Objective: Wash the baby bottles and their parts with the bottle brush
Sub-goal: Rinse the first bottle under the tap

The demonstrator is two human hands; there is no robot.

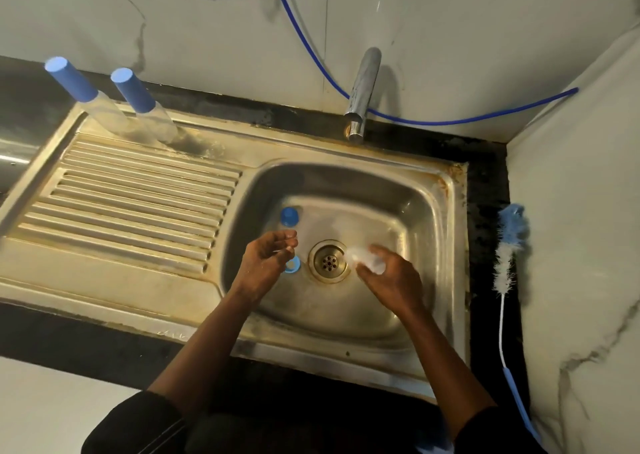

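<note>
**Parts in basin, brush not in hand**

Sink (446, 218): two capped bottles (136, 95) stand at the drainboard's back. Bottle brush (509, 245) lies on the counter right of the basin. Right hand (391, 280) grips a blurred clear part (367, 259) beside the drain. Left hand (266, 263) is loosely curled, contents unclear. Blue cap (289, 216) and blue ring (292, 266) lie in the basin. Judged: sorting parts. Next, fetch the brush.

Blue ring (292, 265), blue-white brush (507, 252), seemingly clear bottle (367, 260)

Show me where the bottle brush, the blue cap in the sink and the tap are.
bottle brush (505, 258): head view, on its white bristles.
blue cap (289, 216): head view, on its top.
tap (363, 88): head view, on its spout.
</note>
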